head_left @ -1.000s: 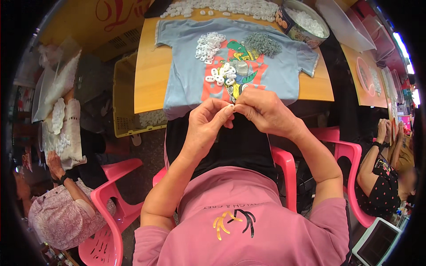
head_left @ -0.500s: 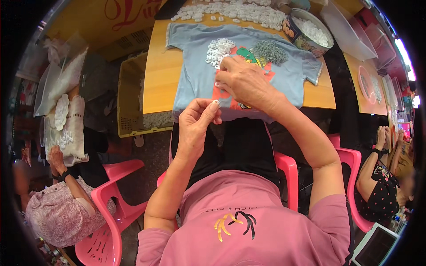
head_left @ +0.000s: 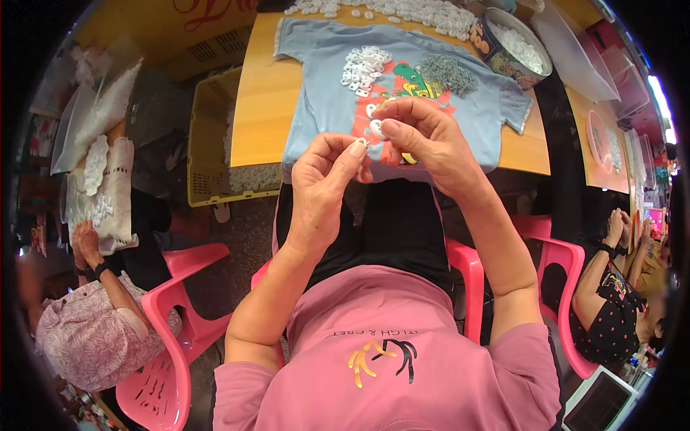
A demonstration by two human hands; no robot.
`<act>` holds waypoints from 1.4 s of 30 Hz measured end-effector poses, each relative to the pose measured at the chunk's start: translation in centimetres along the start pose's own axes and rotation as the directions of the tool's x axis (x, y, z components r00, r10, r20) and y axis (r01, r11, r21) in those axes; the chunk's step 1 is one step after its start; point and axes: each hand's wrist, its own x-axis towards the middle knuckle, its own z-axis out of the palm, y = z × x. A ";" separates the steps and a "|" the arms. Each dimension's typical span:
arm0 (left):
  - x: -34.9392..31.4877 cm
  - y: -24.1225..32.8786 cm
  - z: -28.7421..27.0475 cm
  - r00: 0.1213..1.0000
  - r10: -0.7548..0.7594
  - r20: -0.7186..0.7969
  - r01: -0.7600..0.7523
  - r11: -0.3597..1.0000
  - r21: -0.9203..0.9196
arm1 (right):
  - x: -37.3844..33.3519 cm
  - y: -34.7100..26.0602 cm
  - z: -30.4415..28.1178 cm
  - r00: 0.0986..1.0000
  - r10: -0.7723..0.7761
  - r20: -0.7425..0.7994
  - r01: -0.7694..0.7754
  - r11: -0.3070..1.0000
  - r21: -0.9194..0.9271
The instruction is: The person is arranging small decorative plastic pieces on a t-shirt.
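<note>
My left hand [head_left: 320,179] pinches a small white piece with a thin metal bit [head_left: 365,144] between thumb and forefinger, mostly hidden by the fingertips. Close beside it, my right hand [head_left: 435,147] grips a white oval plastic piece [head_left: 376,128] by its edge. Both hands hover over the near edge of a grey-blue T-shirt [head_left: 316,93] spread on the table. A second white piece [head_left: 371,110] shows just beyond my right fingertips. Farther up the shirt lie a pile of white plastic pieces with holes [head_left: 365,66] and a heap of small grey metal parts [head_left: 447,75].
White ovals [head_left: 424,16] cover the far side of the wooden table [head_left: 262,108]. A round tin [head_left: 514,47] of white pieces stands at the far right. Below the table's left side sits a yellow crate [head_left: 205,169]. Seated people flank me on pink chairs [head_left: 183,316].
My right hand has drawn back from the white pile toward my left hand, bringing a white oval piece. My left hand has risen slightly, still pinching its small piece.
</note>
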 end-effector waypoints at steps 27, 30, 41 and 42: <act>-1.1 -0.1 3.3 0.999 0.041 -0.007 -0.040 0.996 0.083 | -3.4 0.3 0.2 0.953 -0.285 -0.100 0.251 0.931 -0.265; -1.1 -0.2 3.6 0.999 0.032 -0.016 -0.031 0.998 0.058 | -3.4 0.6 0.3 0.934 -0.339 -0.110 0.289 0.902 -0.321; -0.9 -1.2 4.4 0.999 0.032 -0.015 -0.033 0.999 -0.041 | -3.4 1.8 0.7 0.830 -0.538 -0.146 0.472 0.817 -0.331; -1.0 -1.4 4.6 0.999 0.028 -0.029 -0.030 0.997 -0.072 | -3.7 1.9 1.0 0.857 -0.474 -0.200 0.420 0.869 -0.262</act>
